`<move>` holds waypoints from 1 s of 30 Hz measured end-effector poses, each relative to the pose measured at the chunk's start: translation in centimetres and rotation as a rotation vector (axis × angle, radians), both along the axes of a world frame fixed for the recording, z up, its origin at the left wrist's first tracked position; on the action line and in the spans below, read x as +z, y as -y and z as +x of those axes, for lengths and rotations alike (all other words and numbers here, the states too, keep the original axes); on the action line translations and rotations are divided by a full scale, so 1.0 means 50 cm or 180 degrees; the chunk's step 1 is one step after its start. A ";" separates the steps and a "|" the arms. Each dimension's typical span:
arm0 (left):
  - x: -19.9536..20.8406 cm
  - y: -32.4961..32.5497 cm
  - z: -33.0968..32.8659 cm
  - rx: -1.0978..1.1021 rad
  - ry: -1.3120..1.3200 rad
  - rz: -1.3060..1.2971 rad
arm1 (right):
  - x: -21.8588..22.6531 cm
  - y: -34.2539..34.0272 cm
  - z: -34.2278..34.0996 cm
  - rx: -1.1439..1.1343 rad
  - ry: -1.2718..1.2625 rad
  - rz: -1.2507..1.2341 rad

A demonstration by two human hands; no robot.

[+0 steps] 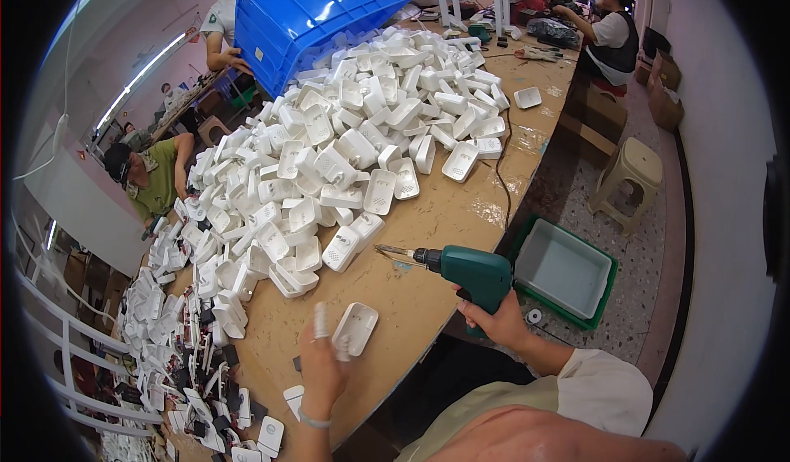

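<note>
My right hand point(504, 322) is wrapped round the grip of a dark green power drill point(477, 273) with a black chuck. A long thin bit points left over the brown worktable point(436, 297). My left hand point(322, 363) is over the table, its fingers smeared by motion. White shows on its fingers; whether this is a wrapping or a held part I cannot make out. Right beside those fingers is a white plastic housing point(359, 327), its hollow side up. Farther off, a big heap of similar white housings point(329, 166) covers the table.
A person point(222, 26) tilts a blue crate point(313, 18) over the heap. At the left lie parts with wires and dark pieces point(206, 380). A black cord point(504, 149) runs along the table. Right of it are a green-rimmed tub point(605, 277) and a beige stool point(629, 182).
</note>
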State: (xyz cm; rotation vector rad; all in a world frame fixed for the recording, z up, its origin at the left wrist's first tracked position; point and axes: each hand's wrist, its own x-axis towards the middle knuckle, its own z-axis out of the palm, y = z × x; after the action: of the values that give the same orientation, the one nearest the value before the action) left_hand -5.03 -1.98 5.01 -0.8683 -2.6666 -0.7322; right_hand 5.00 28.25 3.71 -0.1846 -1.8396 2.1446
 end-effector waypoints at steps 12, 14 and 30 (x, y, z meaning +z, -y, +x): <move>-0.122 0.168 0.174 0.2680 0.0465 -0.0467 | 0.015 0.043 -0.023 0.0225 0.0039 0.0217; -0.171 0.211 0.137 0.2657 0.0462 0.2455 | 0.025 0.053 -0.020 0.0088 -0.0231 0.0034; -0.056 0.149 0.174 0.2771 0.0555 0.0573 | 0.000 0.019 -0.002 0.0173 0.0143 0.0130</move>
State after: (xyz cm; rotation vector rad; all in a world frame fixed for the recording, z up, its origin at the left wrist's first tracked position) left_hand 3.67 -9.42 2.22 0.4229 -2.6651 -0.7952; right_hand 4.90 27.30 3.73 -0.1768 -1.9331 2.1535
